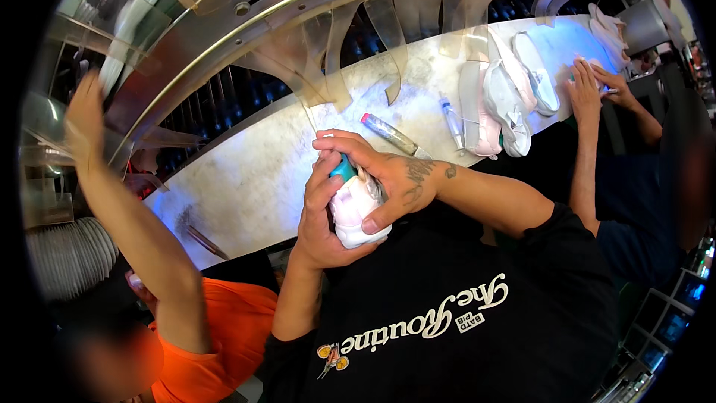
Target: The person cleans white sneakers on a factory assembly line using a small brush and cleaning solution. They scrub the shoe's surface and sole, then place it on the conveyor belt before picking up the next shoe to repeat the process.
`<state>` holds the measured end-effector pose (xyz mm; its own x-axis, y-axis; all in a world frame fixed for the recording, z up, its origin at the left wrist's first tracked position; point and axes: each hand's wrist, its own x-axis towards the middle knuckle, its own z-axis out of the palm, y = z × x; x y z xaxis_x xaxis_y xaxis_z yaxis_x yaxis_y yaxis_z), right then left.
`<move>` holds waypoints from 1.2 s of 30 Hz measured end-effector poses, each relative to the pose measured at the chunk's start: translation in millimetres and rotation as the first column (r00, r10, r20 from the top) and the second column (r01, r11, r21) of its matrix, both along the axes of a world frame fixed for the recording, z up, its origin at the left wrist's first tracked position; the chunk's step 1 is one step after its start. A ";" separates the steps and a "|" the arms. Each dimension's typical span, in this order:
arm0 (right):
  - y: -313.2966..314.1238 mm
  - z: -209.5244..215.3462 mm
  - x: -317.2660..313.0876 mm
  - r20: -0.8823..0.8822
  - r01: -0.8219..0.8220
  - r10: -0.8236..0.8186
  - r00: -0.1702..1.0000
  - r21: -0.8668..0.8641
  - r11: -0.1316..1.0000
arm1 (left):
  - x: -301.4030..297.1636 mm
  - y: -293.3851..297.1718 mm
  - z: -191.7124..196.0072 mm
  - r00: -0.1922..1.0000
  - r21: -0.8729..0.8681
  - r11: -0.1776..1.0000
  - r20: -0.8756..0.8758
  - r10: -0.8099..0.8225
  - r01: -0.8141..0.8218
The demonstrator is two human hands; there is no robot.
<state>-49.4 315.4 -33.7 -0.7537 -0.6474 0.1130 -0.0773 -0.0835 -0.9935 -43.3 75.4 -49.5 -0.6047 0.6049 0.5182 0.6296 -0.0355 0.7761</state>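
Observation:
Between my two hands is a white and pale pink shoe (353, 213), held close in front of my body with its rounded end toward me. A teal piece (342, 169), which looks like a shoe last, shows inside its opening. My left hand (319, 220) wraps around the shoe's left side, fingers pointing away from me. From the right, my right hand (388, 183) grips it, with the thumb pressed on the near right side and the fingers reaching across the far end. The fingertips of both hands meet near the top, so part of the shoe is hidden.
On the pale worktop (253, 198) lie a pink-ended tool (391, 133), a blue-and-clear tube (453, 127) and a dark stick-like tool (206, 242). Several shoes (509, 108) sit right. Clear strips (388, 30) hang at the machine opening. Co-workers' arms (142, 239) flank me left and right.

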 end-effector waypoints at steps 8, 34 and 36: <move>-2.7 21.4 26.4 -0.077 0.208 -0.197 0.977 0.176 0.962 | 1.7 19.6 7.6 0.998 0.017 1.000 -0.061 0.007 -0.006; -69.1 -25.6 43.4 -0.716 0.453 -0.274 0.642 0.065 0.889 | 30.7 -55.9 85.6 0.912 -0.590 0.698 -0.305 0.273 -0.406; -66.1 -27.5 43.4 -0.679 0.431 -0.262 0.686 0.089 0.898 | 30.1 -53.8 87.2 0.915 -0.587 0.704 -0.296 0.273 -0.400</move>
